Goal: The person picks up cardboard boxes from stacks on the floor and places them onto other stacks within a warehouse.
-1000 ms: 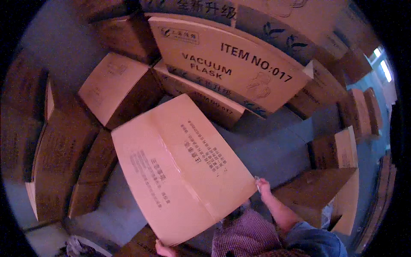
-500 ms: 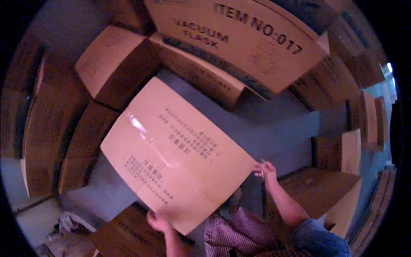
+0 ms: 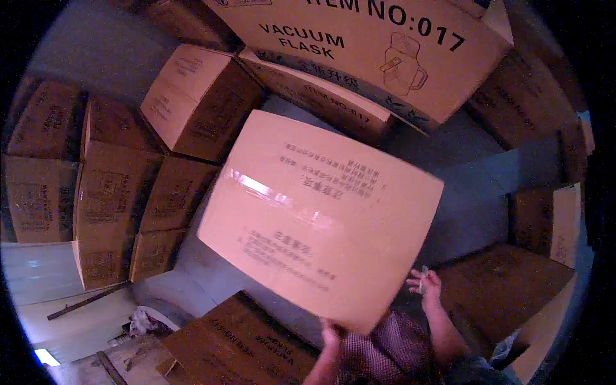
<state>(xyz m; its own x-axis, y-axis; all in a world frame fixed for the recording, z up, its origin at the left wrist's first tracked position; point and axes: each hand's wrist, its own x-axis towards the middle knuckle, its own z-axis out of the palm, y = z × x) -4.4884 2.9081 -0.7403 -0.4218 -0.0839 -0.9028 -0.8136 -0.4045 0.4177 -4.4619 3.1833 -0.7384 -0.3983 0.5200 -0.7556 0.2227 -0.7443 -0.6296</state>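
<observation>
A large closed cardboard carton (image 3: 301,237) fills the middle of the view, its top sealed with shiny clear tape and printed with dark text. My left hand (image 3: 330,340) grips its near edge close to the near corner; the fingers are partly hidden against the carton. My right hand (image 3: 426,287) is beside the carton's right edge, with bent fingers closed around a small pale object that I cannot make out. Whether those fingertips also touch the carton is unclear.
A big printed carton (image 3: 359,45) stands at the far side, and stacked cartons (image 3: 106,199) line the left. Near me are a dark carton (image 3: 237,340) at the left and another carton (image 3: 507,289) at the right. Grey floor (image 3: 471,186) shows beyond the central carton.
The central carton has turned counterclockwise and shifted right in the view. My left hand has moved right along its near side to near the corner; my right hand appears slightly lower and further right.
</observation>
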